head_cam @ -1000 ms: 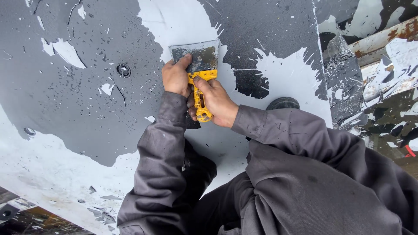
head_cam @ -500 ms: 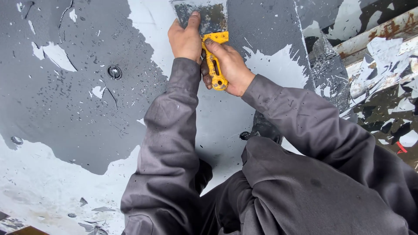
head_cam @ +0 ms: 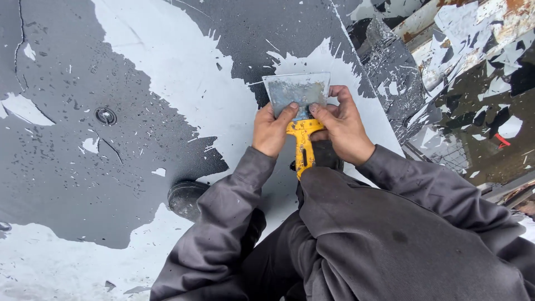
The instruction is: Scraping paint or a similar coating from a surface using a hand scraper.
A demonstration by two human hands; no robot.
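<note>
A wide scraper (head_cam: 297, 92) with a grey metal blade and a yellow handle lies flat against a dark grey coated panel (head_cam: 83, 173). My left hand (head_cam: 272, 130) presses its fingers on the blade's lower left corner. My right hand (head_cam: 341, 125) grips the blade's right side, its fingers over the top of the handle. The blade's upper edge sits where a bare pale patch (head_cam: 184, 83) meets dark coating. Both arms wear grey sleeves.
Flaked paint chips and a rusty metal frame (head_cam: 446, 22) lie to the right of the panel's edge. A round bolt head (head_cam: 105, 116) sits at left. A black boot toe (head_cam: 186, 198) rests on the panel below the hands.
My right hand has shifted from the yellow handle up onto the blade. The scraper and both hands now sit lower and further right in view as the camera moved.
</note>
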